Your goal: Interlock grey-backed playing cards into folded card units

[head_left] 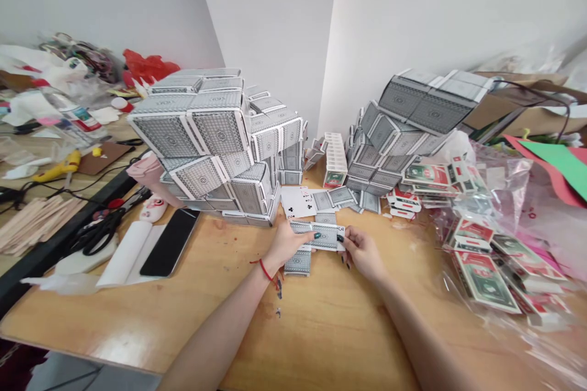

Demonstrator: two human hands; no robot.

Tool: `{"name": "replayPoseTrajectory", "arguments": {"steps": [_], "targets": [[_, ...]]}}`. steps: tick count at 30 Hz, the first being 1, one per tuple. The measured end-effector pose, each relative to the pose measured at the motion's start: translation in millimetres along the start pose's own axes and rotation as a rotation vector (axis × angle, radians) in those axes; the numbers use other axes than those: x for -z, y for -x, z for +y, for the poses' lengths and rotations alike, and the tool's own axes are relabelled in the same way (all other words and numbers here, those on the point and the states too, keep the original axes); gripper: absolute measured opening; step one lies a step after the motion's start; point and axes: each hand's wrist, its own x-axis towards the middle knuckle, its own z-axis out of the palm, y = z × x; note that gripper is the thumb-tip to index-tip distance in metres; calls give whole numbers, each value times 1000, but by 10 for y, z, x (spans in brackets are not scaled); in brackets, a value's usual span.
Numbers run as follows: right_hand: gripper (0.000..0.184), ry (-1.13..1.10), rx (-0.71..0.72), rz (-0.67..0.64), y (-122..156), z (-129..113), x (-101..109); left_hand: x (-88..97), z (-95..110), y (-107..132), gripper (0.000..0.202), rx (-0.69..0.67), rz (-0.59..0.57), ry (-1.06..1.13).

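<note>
Both my hands are at a row of grey-backed playing cards (325, 236) low over the table. My left hand (288, 244), with a red string on the wrist, grips the left part, thumb lying on top. At the right end my right hand (362, 251) pinches the edge, where a card corner marked 3 shows. Another grey-backed card (297, 264) lies below, partly covered by the row and my left hand. Just beyond are face-up club cards (296, 202) and overlapping face-down cards (342, 196).
Stacked blocks covered in cards stand at left (220, 134) and right (389, 128). Card boxes (486, 281) and clear plastic lie at right. A phone (169, 243), black scissors (98, 229), wooden sticks (34, 226) and a yellow glue gun (64, 166) are at left.
</note>
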Motion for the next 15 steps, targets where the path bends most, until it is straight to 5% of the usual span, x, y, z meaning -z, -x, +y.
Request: {"name": "replayPoseTrajectory", "arguments": {"steps": [15], "targets": [[31,56,6,18,-14,-12,-8,-12,19,17,43,-40,-30,-9]]}}
